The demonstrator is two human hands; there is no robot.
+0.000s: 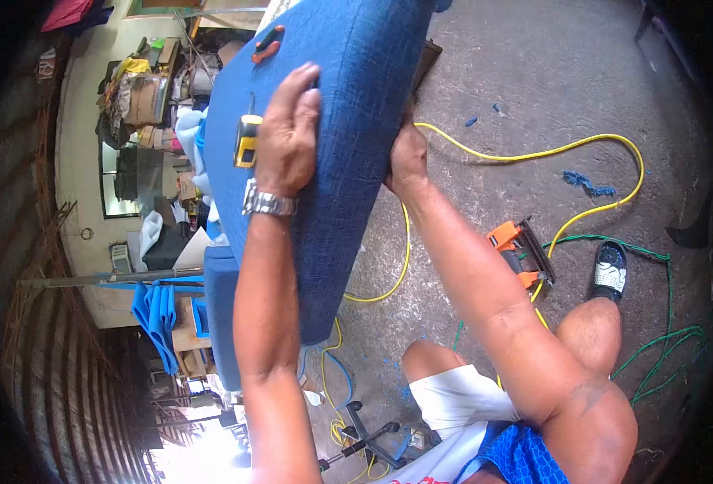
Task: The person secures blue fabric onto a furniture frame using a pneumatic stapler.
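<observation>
A large piece of furniture covered in blue fabric (336,194), sofa-like in shape, fills the middle of the view. My left hand (288,145), with a metal watch on its wrist, lies flat on the fabric with the fingers stretched out. Right beside it is a yellow and black tape measure (247,141). A small hand tool with red and black handles (268,45) rests farther up the same surface. At the furniture's lower edge, my right hand (409,157) is closed round the fabric-covered side; its fingertips are hidden behind the edge.
On the concrete floor lies an orange staple or nail gun (521,252), close to a yellow hose (638,161) and a green cord (669,282). Blue fabric scraps (588,184) are scattered about. A chair base (368,431) stands near my legs, and cluttered shelves (143,97) line the wall.
</observation>
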